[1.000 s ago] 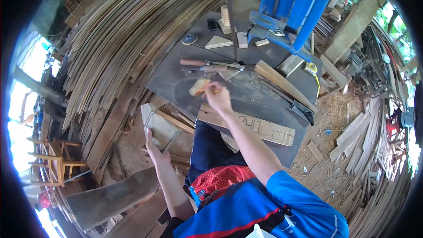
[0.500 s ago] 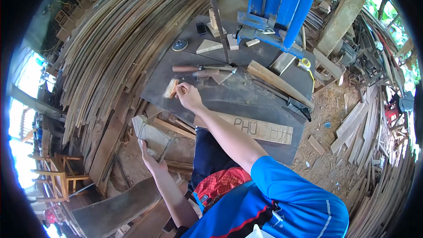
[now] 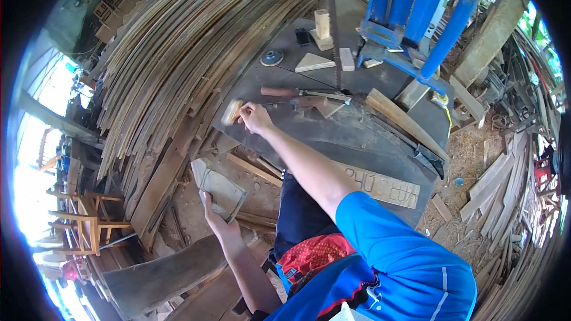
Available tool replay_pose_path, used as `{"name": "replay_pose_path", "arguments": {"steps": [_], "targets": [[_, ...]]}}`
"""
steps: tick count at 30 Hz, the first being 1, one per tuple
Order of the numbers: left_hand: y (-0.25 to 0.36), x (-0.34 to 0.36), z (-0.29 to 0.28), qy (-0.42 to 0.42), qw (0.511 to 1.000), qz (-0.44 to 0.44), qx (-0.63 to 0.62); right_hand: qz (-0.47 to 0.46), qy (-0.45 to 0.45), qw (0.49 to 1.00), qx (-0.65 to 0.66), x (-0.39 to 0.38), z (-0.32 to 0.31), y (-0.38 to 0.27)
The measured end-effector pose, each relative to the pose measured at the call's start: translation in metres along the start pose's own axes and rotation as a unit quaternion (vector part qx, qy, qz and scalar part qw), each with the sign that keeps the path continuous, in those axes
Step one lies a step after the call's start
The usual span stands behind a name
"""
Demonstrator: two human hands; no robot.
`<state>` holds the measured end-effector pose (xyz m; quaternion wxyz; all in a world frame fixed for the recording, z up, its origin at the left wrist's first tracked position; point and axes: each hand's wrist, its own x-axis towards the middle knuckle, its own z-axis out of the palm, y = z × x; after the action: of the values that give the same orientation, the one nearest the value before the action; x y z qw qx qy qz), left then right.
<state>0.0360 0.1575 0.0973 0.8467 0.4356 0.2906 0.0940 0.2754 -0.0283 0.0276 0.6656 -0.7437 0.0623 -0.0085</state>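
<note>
My right hand (image 3: 256,118) is closed around a flat brush (image 3: 232,113) with pale bristles. It holds the brush over the left edge of the dark work table (image 3: 291,139). Lower down, beside the table, my left hand (image 3: 223,224) grips a shallow, greyish translucent container (image 3: 219,187), its open side turned up. What the container holds cannot be made out. A wooden board (image 3: 383,185) with carved lettering lies at the table's near edge, partly covered by my right forearm. Wooden-handled tools (image 3: 282,91) rest on the table beyond my right hand.
A blue machine (image 3: 410,12) with a vertical saw blade (image 3: 334,30) stands at the far side. On the table are a sanding disc (image 3: 272,57), wood offcuts (image 3: 315,62), a long timber piece (image 3: 407,123) and a tape measure (image 3: 441,100). Stacked planks (image 3: 178,53) line the left.
My right hand has carried the brush left, toward the table's left edge. My left hand still holds the container. The whole view has shifted, so the table appears farther right.
</note>
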Motion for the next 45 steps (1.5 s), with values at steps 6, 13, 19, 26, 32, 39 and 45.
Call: {"name": "replay_pose_path", "arguments": {"steps": [6, 13, 19, 26, 32, 39, 45], "targets": [[0.003, -0.007, 0.005, -0.012, 1.000, 0.008, 0.015, 0.029, -0.082, 0.996, -0.002, 0.031, 0.008, 0.002], [-0.002, 0.022, -0.031, 0.017, 0.999, 0.020, 0.032, 0.046, -0.233, 0.971, -0.001, 0.010, -0.009, -0.018], [-0.009, 0.024, -0.036, 0.035, 0.999, 0.016, 0.034, -0.008, -0.229, 0.973, -0.028, -0.022, -0.036, -0.019], [-0.010, 0.022, -0.033, 0.036, 0.999, 0.002, 0.016, -0.026, -0.307, 0.948, -0.085, -0.056, -0.091, -0.021], [-0.010, 0.019, -0.030, 0.029, 0.999, 0.002, 0.033, -0.023, -0.243, 0.964, -0.110, -0.111, -0.122, -0.041], [0.007, -0.053, 0.013, -0.041, 0.970, 0.027, 0.239, -0.150, 0.021, 0.964, -0.216, -0.154, -0.116, -0.028], [-0.011, -0.031, 0.008, 0.020, 0.976, 0.031, 0.215, -0.106, 0.043, 0.959, -0.260, -0.158, -0.161, -0.038]]}}
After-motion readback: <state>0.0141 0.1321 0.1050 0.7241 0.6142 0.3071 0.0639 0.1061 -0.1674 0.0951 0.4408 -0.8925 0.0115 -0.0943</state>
